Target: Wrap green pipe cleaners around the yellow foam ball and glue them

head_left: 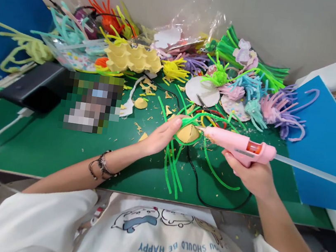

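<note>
In the head view my left hand (pixel 164 136) is closed on a small craft piece made of a yellow egg-carton cup (pixel 188 133) with green pipe cleaners (pixel 171 168) around its rim and trailing below. My right hand (pixel 253 173) is wrapped around the handle of a pink hot glue gun (pixel 231 140). Its nozzle points left and meets the cup's right upper side, or lies very close to it. A pale glue stick (pixel 314 171) sticks out of the gun's back end. Beneath the hands a black cord (pixel 194 171) loops over the green table.
Behind lie a yellow egg carton (pixel 133 58), a green pipe-cleaner bundle (pixel 263 72) and several fuzzy coloured figures (pixel 249 89). Scissors (pixel 202 101) rest near a white disc (pixel 198 89). A black power bank (pixel 36 86) with a white cable stands left. Blue panels (pixel 320 151) flank the green table (pixel 58 152).
</note>
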{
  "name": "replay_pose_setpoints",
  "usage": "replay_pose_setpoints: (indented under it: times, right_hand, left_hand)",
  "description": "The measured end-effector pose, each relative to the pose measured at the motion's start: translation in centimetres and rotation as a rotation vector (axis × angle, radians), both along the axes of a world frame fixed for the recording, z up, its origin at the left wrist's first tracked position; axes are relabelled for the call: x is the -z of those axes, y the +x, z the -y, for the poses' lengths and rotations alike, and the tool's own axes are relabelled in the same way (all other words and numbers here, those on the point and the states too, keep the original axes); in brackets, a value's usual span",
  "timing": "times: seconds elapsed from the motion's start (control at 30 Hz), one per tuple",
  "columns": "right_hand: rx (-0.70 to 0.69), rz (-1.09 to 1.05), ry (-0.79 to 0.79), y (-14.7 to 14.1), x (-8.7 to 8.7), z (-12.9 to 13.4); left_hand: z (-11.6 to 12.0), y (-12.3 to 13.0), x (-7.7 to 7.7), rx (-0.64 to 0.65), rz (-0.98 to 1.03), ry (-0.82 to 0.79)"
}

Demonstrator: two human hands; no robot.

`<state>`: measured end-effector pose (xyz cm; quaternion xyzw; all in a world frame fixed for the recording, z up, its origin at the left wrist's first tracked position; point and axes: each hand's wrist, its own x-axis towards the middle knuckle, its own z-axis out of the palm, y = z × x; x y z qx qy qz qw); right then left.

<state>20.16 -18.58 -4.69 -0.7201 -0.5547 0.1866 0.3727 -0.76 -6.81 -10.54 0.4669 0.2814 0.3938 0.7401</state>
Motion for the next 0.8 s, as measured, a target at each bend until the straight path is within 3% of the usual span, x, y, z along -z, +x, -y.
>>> replay_pose_setpoints:
  times: [0.1,0.23,0.37,0.5,0.63,0.8]
  right_hand:
    - [0.080,-0.140,-0.016,-0.5,-0.1,0.0]
    - [0.102,-0.173,-0.026,-1.1,-0.6,0.0]
    - [0.027,-0.149,-0.032,-1.3,-1.0,-0.3]
    - [-0.063,-0.056,-0.048,-1.2,-1.2,-0.6]
    - [-0.094,0.045,-0.037,-0.9,-1.2,-0.6]
    - [-0.105,0.025,-0.034,-1.0,-1.3,-0.7]
  left_hand:
    - [0.1,0.0,-0.3,0.028,0.037,-0.010]
    - [0.1,0.1,-0.3,0.051,0.014,0.012]
    - [0.3,0.0,-0.4,0.065,-0.005,0.078]
    - [0.6,-0.1,-1.1,0.053,-0.046,0.029]
    - [0.8,-0.1,-1.9,0.047,-0.051,0.007]
    - [0.9,-0.3,-2.2,0.054,-0.096,0.025]
